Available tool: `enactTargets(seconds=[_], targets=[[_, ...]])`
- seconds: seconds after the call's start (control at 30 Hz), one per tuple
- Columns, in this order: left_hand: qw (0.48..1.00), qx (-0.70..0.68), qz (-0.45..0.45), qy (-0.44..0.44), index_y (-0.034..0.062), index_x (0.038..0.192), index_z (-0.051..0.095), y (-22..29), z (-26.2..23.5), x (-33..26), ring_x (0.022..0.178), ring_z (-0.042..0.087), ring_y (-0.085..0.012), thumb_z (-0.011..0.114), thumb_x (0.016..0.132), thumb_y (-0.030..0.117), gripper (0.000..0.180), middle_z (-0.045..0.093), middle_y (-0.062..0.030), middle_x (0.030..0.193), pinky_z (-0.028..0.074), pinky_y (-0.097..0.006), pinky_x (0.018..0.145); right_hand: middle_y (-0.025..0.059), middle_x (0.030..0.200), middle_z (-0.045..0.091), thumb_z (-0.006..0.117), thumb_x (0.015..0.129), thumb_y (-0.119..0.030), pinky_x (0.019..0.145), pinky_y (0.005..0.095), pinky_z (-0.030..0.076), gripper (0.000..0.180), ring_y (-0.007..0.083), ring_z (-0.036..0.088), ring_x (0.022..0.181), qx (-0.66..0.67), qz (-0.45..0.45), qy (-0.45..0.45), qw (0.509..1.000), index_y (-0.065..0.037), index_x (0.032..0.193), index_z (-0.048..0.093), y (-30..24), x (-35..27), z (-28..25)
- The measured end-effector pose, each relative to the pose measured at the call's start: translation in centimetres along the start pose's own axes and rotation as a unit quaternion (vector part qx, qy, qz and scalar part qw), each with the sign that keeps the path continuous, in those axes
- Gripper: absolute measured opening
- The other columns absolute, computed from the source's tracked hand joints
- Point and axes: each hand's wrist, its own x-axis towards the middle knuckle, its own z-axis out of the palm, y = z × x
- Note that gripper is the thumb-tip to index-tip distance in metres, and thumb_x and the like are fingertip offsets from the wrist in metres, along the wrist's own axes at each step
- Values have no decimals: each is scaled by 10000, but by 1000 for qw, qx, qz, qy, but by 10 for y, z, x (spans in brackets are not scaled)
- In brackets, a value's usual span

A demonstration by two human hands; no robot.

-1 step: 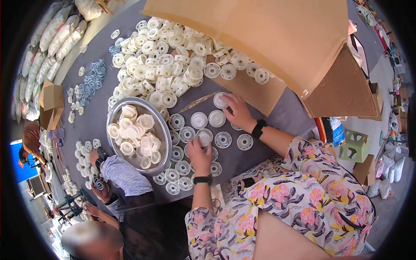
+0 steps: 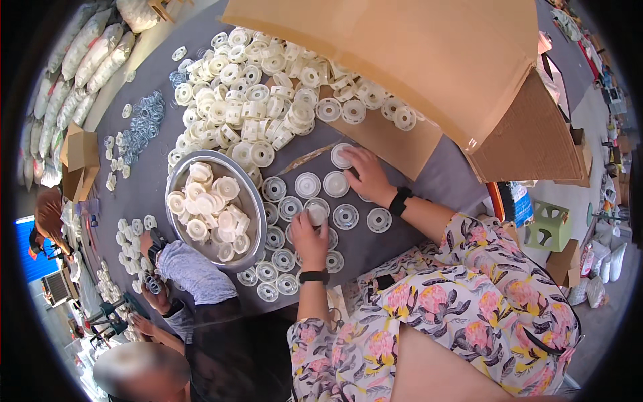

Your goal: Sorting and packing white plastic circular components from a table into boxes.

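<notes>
Round ringed plastic discs (image 2: 307, 185) touch the left hand (image 2: 310, 242) and right hand (image 2: 368, 175).

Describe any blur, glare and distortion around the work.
Head view throughout: the edge of the grey table curves under fisheye distortion; the rim of the metal bowl shines; a co-worker's head is heavily blurred; the left hand, right hand and white discs look fairly sharp.
</notes>
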Motion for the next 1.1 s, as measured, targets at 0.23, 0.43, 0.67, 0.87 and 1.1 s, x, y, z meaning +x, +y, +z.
enactTargets(seconds=[0.23, 0.43, 0.67, 0.87, 1.1], targets=[[997, 66, 28, -23, 57, 1053, 540, 9, -2, 22, 905, 521, -312, 719, 629, 184, 477, 524, -126, 965, 390, -414, 780, 108, 1083, 543, 524, 767, -100, 925, 407, 344, 357, 285, 472, 1052, 30, -2, -57, 998, -84, 1124, 527, -19, -5, 8], [985, 130, 27, -112, 80, 1096, 538, 3, 12, 32, 936, 517, -291, 743, 629, 221, 529, 525, -105, 996, 391, -422, 801, 112, 1033, 554, 511, 773, -97, 884, 402, 373, 323, 289, 498, 997, 58, -16, -78, 995, -77, 1094, 536, -32, -10, 25], [993, -121, 11, 6, 41, 1138, 494, -23, -32, 8, 1022, 485, -316, 709, 675, 217, 539, 495, -156, 1096, 362, -458, 872, 126, 989, 556, 519, 773, -74, 851, 398, 393, 311, 305, 509, 961, 82, -17, -89, 992, -62, 1083, 542, -42, -7, 20], [969, 146, -76, 183, 68, 1188, 476, -84, -84, 40, 1027, 443, -385, 698, 668, 174, 575, 425, -238, 1149, 349, -439, 918, 139, 1010, 552, 523, 780, -88, 832, 394, 411, 313, 312, 518, 952, 134, -25, -111, 984, -50, 1090, 535, -70, -8, 31], [977, 178, -111, 49, 133, 1179, 507, -79, -103, 62, 1020, 438, -368, 718, 614, 204, 607, 459, -205, 1091, 360, -453, 897, 120, 980, 559, 523, 797, -86, 694, 324, 458, 290, 240, 566, 810, 211, 48, -180, 959, -59, 1085, 542, -81, -17, 31]])
